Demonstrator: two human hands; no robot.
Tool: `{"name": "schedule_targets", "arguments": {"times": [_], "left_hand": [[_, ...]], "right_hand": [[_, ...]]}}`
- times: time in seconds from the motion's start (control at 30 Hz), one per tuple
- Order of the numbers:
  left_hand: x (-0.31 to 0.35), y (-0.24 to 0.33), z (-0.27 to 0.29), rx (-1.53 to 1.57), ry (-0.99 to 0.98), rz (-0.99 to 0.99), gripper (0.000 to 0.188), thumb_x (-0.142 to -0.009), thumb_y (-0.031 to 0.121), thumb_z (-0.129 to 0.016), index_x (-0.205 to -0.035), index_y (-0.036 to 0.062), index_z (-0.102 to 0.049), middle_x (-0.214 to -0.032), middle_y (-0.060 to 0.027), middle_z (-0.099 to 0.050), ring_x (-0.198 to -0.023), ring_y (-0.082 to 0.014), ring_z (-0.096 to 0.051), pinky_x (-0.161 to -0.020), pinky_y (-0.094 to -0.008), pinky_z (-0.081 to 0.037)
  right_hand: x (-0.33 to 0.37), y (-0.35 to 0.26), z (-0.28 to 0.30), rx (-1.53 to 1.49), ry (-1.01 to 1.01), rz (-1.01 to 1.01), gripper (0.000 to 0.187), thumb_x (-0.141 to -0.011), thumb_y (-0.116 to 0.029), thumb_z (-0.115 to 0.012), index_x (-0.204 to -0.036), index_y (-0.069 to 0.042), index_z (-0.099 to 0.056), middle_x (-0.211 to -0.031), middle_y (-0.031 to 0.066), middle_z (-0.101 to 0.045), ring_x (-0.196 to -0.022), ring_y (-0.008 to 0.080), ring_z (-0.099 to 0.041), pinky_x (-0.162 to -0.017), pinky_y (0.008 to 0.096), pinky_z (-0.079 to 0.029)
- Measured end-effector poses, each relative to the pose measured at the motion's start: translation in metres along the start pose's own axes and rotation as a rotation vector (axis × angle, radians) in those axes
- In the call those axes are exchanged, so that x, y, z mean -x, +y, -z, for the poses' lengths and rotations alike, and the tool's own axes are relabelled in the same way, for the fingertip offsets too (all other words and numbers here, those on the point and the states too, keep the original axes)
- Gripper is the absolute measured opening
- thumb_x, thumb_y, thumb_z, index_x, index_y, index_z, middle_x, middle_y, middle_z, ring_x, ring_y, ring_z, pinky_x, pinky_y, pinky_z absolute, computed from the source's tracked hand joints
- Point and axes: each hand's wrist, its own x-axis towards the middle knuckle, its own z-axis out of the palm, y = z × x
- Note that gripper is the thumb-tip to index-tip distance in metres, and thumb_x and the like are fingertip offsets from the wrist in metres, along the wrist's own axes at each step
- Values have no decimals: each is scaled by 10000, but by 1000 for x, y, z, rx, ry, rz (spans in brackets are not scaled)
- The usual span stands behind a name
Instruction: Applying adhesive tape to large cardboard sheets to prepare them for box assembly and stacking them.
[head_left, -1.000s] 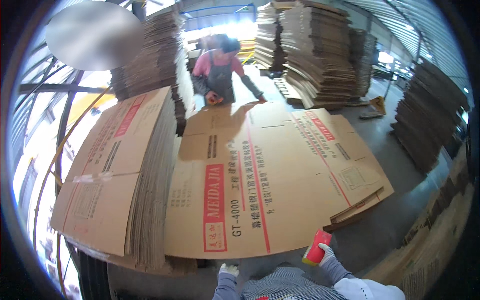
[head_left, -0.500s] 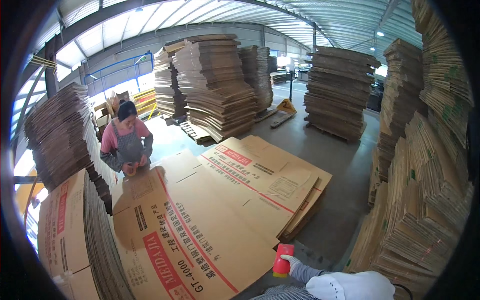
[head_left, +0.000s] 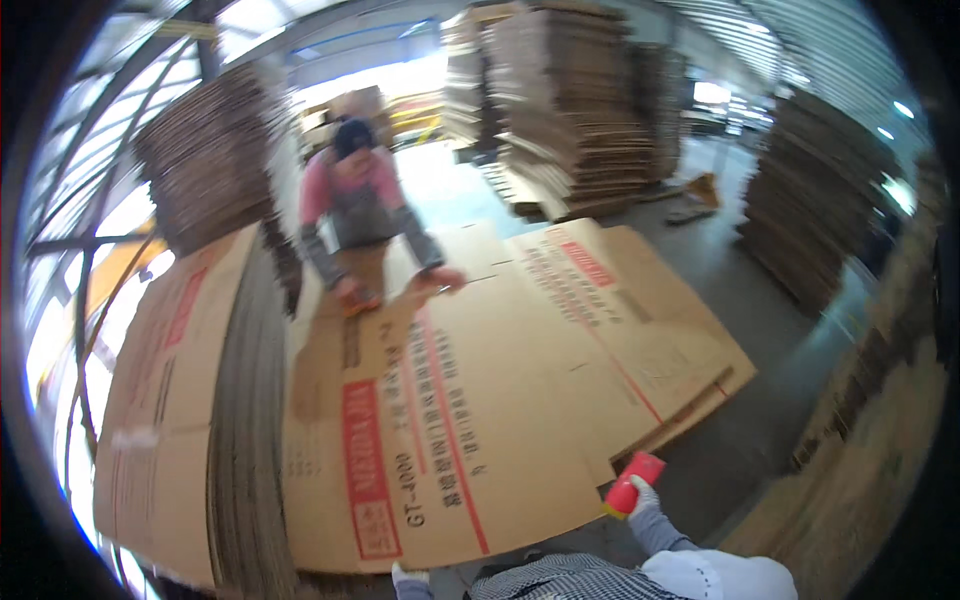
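A large flat cardboard sheet (head_left: pixel 540 440) with red and black print lies before me, its near edge close to my body. My right hand (head_left: pixel 645 497), in a pale glove, is closed around a red block-shaped tool (head_left: pixel 634 480) with a yellow end, just off the sheet's right corner. At the near edge of the sheet is my left hand (head_left: pixel 411 577), also gloved. Its fingers are small and blurred, so their grip does not show. Across the sheet a co-worker (head_left: pixel 362 200) in a pink top and apron leans over with both hands low above the cardboard.
More printed cardboard (head_left: pixel 690 330) lies under and beyond the sheet at right. A stack of cardboard (head_left: pixel 170 420) stands close on the left. Tall cardboard stacks (head_left: pixel 570 110) rise behind, near a yellow pallet jack (head_left: pixel 697 197). Further stacks (head_left: pixel 870 440) line the right side.
My view has swung left. My left hand has come into view at the sheet's near edge. The co-worker has bent forward and spread both hands over the cardboard. My right hand keeps the red tool.
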Motion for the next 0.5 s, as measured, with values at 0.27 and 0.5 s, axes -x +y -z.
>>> {"name": "schedule_targets", "arguments": {"times": [0.27,0.5], "left_hand": [[24,34,-88,504,689,-15,500,-878,392,-355,-1229,52,-461,-1250,-129,-502,-1125,-327,-483,-946,-474,-400],[31,30,-96,530,613,45,597,-876,506,-412,-1308,97,-360,-1317,-129,-411,-1176,-324,-432,-970,-514,-365]], "right_hand": [[-146,-8,211,165,335,-80,544,-680,-297,-768,-1122,-99,-519,-1044,78,-602,-904,282,-587,-826,449,-475],[-91,11,235,374,525,-11,549,-743,-355,-704,-1200,-141,-488,-1133,73,-562,-986,290,-553,-912,458,-417]]}}
